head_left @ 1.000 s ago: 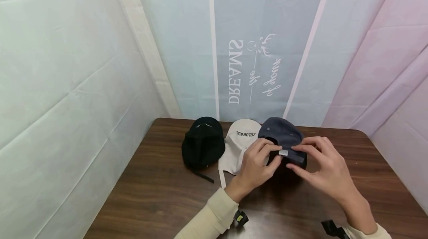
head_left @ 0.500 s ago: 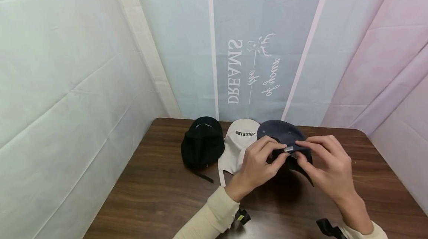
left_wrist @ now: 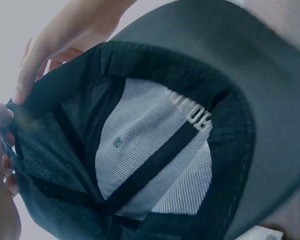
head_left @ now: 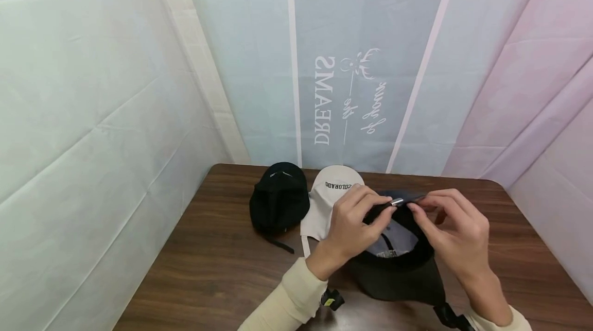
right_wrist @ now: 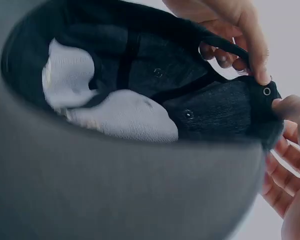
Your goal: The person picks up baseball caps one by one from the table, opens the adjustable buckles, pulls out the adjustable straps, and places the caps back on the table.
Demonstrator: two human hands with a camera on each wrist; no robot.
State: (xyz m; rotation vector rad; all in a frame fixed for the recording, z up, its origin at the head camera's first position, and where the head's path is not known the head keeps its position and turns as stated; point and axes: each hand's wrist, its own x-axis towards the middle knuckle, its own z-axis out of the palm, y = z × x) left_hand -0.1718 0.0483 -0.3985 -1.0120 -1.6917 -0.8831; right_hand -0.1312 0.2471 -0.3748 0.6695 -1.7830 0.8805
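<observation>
Both hands hold a navy baseball cap [head_left: 396,279] by its back strap, above the table in the head view. My left hand [head_left: 354,223] pinches the strap beside a small metal buckle [head_left: 396,202]. On the buckle's other side, my right hand [head_left: 456,230] pinches the cap's back edge between thumb and fingers. The cap's hollow faces me, its dark brim pointing down toward the near side. Inside, the left wrist view shows pale mesh-like backing [left_wrist: 150,150], dark seam tape and stitched lettering. A metal eyelet [right_wrist: 266,91] sits by the thumbs in the right wrist view.
A black cap [head_left: 278,199] lies at the table's back left, its strap trailing toward me. Beside it lies a white cap [head_left: 321,210] lettered COLORADO, partly behind my left hand. The brown wooden table [head_left: 208,269] ends against hanging fabric walls [head_left: 259,89].
The navy cap has tipped over: its crown faced me earlier, and now its hollow and brim underside do, with the brim swung toward me. Both hands keep their pinch near the buckle.
</observation>
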